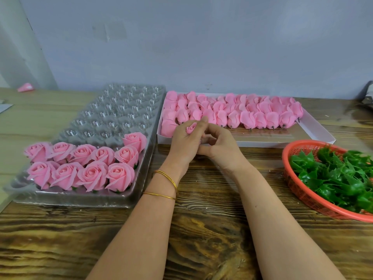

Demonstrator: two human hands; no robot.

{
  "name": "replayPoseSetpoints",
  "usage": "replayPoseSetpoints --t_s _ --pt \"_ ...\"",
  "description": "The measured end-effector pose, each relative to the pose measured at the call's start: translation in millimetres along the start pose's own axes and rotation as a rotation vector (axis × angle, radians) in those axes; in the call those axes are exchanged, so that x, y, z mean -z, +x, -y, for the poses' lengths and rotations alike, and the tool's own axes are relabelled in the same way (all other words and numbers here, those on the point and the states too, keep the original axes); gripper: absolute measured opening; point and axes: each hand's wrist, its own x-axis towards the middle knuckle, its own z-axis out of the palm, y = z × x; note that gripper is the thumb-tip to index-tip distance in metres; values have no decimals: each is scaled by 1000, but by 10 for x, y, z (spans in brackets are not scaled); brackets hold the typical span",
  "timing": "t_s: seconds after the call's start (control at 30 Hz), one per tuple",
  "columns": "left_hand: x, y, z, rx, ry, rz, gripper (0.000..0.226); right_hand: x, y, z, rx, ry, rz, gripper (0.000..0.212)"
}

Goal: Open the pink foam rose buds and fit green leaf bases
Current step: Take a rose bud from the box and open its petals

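Two forearms stretch over the tabletop (201, 249); at left a tray (80, 201) holds opened roses (90, 174), and the left grip (182, 141) curls round a pink bud (191, 127), held up before the box (314, 128). The right grip (220, 144) crowds against it, fingers bent, though I cannot tell whether it pinches anything. The bud looks light, soft and easily creased, so I'd hold its base and tease the petals gently; leaf bases (333, 174) fill the basket (302, 197) at right.
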Motion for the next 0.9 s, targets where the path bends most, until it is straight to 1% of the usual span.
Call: replayPoseSetpoints --t_s 0.2,0.47,0.67,0.83,0.9 --pt "6 10 24 -12 12 6 39 -16 -14 27 10 -21 -2 43" --pt "25 24 39 -44 26 24 17 7 -17 13 -34 88 46 35" --pt "30 5 22 -74 32 31 22 9 -25 25 -34 98 73 35" --pt "12 -5 5 -63 24 32 38 7 -19 32 -62 110 68 38" --pt "11 -7 7 -44 11 28 40 15 -13 28 -70 105 58 40"
